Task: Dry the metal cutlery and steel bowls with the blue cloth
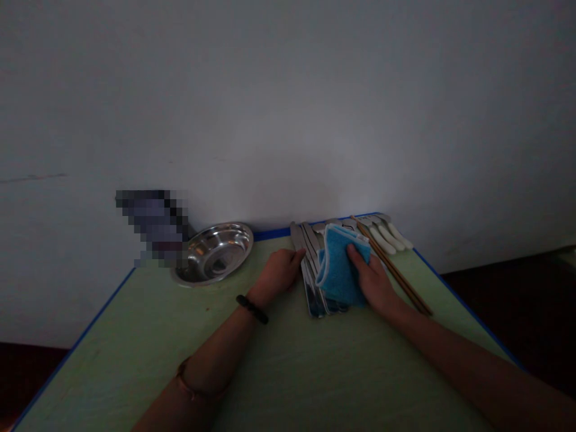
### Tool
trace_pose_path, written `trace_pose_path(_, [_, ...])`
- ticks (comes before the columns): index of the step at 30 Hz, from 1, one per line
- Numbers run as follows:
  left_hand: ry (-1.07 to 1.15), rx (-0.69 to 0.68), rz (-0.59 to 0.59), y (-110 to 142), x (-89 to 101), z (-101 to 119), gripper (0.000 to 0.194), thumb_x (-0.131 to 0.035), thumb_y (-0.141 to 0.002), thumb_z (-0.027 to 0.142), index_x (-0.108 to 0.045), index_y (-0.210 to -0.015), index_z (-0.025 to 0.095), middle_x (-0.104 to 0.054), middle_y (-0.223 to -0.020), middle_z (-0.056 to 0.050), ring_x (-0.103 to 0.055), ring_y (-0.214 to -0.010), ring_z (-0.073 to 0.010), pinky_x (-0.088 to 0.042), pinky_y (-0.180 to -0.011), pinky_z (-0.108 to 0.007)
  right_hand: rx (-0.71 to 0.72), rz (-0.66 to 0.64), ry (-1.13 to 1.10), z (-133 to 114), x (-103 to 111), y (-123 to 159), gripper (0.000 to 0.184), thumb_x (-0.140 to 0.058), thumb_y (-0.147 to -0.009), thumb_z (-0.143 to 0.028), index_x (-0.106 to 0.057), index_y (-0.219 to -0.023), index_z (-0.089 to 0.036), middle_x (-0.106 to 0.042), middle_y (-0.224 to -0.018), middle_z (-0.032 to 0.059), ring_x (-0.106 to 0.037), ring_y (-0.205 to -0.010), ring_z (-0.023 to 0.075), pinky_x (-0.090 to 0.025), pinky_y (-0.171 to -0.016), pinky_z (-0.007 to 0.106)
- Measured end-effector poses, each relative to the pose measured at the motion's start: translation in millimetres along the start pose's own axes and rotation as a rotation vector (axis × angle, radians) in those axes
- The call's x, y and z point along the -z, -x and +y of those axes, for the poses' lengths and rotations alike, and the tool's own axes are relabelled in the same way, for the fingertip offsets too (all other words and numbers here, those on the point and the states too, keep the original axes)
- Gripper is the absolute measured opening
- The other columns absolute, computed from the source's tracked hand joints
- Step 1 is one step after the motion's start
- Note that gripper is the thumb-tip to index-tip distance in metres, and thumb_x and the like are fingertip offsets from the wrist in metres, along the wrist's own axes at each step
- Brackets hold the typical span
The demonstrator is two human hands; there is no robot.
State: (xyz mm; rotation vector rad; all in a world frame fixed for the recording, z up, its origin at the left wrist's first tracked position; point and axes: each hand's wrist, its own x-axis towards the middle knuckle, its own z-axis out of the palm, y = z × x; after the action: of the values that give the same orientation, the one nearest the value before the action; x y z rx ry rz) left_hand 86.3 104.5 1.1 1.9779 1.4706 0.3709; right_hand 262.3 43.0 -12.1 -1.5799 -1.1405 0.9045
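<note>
My right hand [378, 285] grips a folded blue cloth [344, 267] with a pale edge, thumb on its near face. The cloth hangs over a row of metal cutlery and hides part of it. My left hand [281, 268] is closed at the left end of this row, its thumb and fingers at the outermost table knife [296, 235]. Several more knives [310, 240] lie close beside it, handles toward me. Spoon heads [319, 228] show behind the cloth. Brown chopsticks [407, 290] lie slantwise just right of my right hand.
A shiny steel bowl [220, 252] sits at the back left, against a blurred-out dark object [155, 225]. White-handled cutlery [391, 237] lies at the back right. The green tabletop [288, 372] has a blue edge and meets a grey wall [288, 108].
</note>
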Motion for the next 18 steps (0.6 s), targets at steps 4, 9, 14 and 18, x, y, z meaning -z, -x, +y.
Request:
trace_pose_path(4, [0.041,0.025,-0.043,-1.6,0.6,-3.5,0.050,-0.031,-0.084,0.050,-0.045,-0.047,0.019,-0.047,-0.038,0.000,-0.047,-0.038,-0.0125,-0.036,-0.051,-0.026,0.011,-0.005,0.004,-0.3,-0.1,0.2,0.047,-0.039,-0.076,-0.064,-0.048,-0.059,-0.021,-0.047,-0.055,-0.0007,-0.053,-0.070,0.0203,-0.040,-0.072,0.034])
trace_pose_path(9, [0.135,0.065,-0.110,-0.4,1.9,-5.3,0.041,-0.038,-0.081,0.044,-0.050,-0.054,0.017,-0.050,-0.041,0.002,-0.047,-0.034,-0.0114,-0.037,-0.043,-0.025,0.012,0.007,0.035,0.7,1.0,-0.5,0.048,-0.038,-0.075,-0.065,-0.048,-0.057,-0.021,-0.049,-0.057,-0.0002,-0.053,-0.072,0.0204,-0.039,-0.073,0.034])
trace_pose_path(14, [0.295,0.128,-0.255,1.5,6.9,-2.6,0.035,-0.042,-0.081,0.038,-0.055,-0.059,0.014,-0.061,-0.052,-0.003,-0.060,-0.047,-0.0145,-0.047,-0.049,-0.026,0.012,-0.028,-0.023,3.6,0.9,-2.0,0.046,-0.040,-0.076,-0.063,-0.046,-0.057,-0.021,-0.045,-0.055,-0.0016,-0.053,-0.068,0.0189,-0.040,-0.074,0.034])
trace_pose_path(18, [0.396,0.162,-0.333,2.8,10.1,-0.8,0.036,-0.044,-0.082,0.038,-0.058,-0.062,0.012,-0.065,-0.058,-0.006,-0.063,-0.054,-0.0151,-0.051,-0.056,-0.028,0.000,-0.033,-0.050,4.5,0.1,-2.1,0.047,-0.040,-0.076,-0.063,-0.043,-0.055,-0.021,-0.041,-0.053,-0.0026,-0.049,-0.061,0.0164,-0.040,-0.070,0.033])
